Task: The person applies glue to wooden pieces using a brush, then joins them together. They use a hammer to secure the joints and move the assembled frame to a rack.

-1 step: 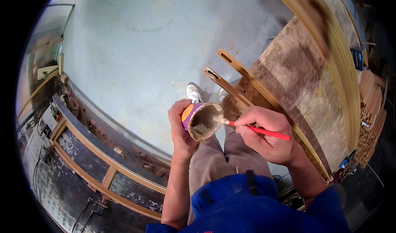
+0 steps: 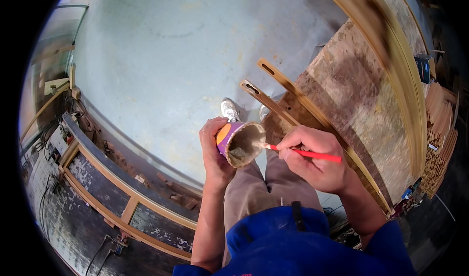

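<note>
My left hand (image 2: 215,151) is wrapped round a purple and orange cup (image 2: 226,135), tilted so that its mouth faces right. Pale, pasty stuff coats the cup's inner wall and rim, and some lies at the bottom. Between the thumb and fingers of my right hand (image 2: 315,159) is a thin brush (image 2: 320,156) with a red handle. The brush's smeared tip reaches in at the cup's right rim. Just beyond my right hand, two wooden rails (image 2: 278,76) with slotted ends lie across the edge of a stained board, and the nearer one has pale residue round its slot.
The stained workboard (image 2: 337,90) fills the right side, with long curved-looking wooden mouldings (image 2: 398,56) on it. Stacked wood strips (image 2: 439,129) stand farther right. At left, a wooden frame (image 2: 129,207) lies on a dark, paint-spotted bench. My shoes (image 2: 228,109) are on the pale floor.
The brush and the cup have shifted very slightly toward each other, the brush tip a little farther left. My grip on both is the same.
</note>
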Demonstrator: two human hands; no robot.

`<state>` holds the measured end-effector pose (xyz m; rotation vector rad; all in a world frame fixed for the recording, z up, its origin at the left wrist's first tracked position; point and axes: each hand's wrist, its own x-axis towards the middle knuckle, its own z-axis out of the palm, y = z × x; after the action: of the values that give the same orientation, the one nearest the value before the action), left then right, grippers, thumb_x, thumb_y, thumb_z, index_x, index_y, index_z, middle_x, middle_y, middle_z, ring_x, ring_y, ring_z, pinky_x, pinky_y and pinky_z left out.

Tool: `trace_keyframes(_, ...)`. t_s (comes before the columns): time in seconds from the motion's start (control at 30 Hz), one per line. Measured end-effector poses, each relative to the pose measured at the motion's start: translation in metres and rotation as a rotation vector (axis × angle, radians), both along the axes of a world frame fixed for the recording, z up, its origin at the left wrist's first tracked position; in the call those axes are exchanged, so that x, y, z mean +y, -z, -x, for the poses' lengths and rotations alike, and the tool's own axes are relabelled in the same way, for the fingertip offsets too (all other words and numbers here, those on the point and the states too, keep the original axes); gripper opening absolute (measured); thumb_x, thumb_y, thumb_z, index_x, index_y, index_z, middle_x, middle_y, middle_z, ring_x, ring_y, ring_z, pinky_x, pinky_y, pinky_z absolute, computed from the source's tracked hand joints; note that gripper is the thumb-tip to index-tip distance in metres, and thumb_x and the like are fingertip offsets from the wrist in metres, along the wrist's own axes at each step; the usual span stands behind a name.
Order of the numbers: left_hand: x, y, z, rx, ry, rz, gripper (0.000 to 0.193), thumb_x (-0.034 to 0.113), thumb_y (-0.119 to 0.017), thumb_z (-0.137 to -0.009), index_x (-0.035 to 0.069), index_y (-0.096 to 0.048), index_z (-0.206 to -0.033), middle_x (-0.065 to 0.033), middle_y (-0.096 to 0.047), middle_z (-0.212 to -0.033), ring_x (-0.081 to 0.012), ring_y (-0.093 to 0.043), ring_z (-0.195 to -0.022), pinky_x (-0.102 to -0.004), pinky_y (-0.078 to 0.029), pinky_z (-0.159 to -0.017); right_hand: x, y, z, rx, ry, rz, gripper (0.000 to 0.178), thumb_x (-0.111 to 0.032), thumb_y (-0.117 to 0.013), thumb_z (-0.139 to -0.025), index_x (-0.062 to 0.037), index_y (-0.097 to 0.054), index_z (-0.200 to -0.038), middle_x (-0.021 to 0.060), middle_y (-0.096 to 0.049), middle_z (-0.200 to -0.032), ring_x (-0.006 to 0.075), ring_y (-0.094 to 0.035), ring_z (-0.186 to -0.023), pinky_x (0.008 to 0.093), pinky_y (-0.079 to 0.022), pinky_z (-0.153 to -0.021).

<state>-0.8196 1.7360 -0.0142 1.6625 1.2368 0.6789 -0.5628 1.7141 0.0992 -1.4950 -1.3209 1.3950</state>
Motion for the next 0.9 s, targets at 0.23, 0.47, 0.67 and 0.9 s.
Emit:
trace_keyframes(0.23, 0.008, 0.005, 0.005, -0.014, -0.019, 0.036, 0.083, 0.004, -0.093, -0.069, 0.005, -0.052, -0.141, -0.0138, -0.054, -0.140, -0.0286, -0.056, -0.129, -0.0387, -0.045, -0.111, -0.029, 0.020, -0.018, 0.618, 0.548, 0.381, 0.010, -0.001, -0.060, -0.100, 0.0023, -0.067, -0.105, 0.0134, -0.072, -0.083, 0.0121, -0.062, -0.064, 0.0259, -0.050, -0.054)
trace_keyframes(0.47, 0.011, 0.014, 0.023, -0.047, -0.036, 0.098, 0.073, 0.017, -0.087, -0.081, 0.003, -0.050, -0.142, -0.0096, -0.054, -0.138, -0.0217, -0.057, -0.125, -0.0351, -0.046, -0.109, -0.059, 0.035, -0.036, 0.671, 0.874, 0.245, 0.012, -0.004, -0.068, -0.100, 0.0024, -0.066, -0.110, 0.0166, -0.073, -0.093, 0.0193, -0.070, -0.073, 0.0350, -0.060, -0.067)
trace_keyframes(0.67, 0.012, 0.025, 0.030, -0.096, -0.015, 0.193, 0.082, 0.039, -0.088, -0.084, 0.002, -0.047, -0.145, -0.0092, -0.054, -0.138, -0.0201, -0.058, -0.125, -0.0346, -0.046, -0.108, -0.042, 0.075, -0.015, 0.518, 1.065, 0.114, 0.012, -0.007, -0.069, -0.102, 0.0010, -0.066, -0.110, 0.0162, -0.076, -0.097, 0.0196, -0.073, -0.078, 0.0338, -0.062, -0.073)
trace_keyframes(0.9, 0.018, 0.017, 0.034, -0.129, -0.004, 0.274, 0.080, 0.020, -0.087, -0.074, 0.004, -0.048, -0.142, -0.0126, -0.053, -0.139, -0.0263, -0.056, -0.127, -0.0379, -0.045, -0.110, -0.022, 0.094, 0.007, 0.496, 1.133, 0.091, 0.012, -0.010, -0.068, -0.104, 0.0005, -0.065, -0.109, 0.0149, -0.077, -0.099, 0.0186, -0.074, -0.081, 0.0317, -0.062, -0.078)
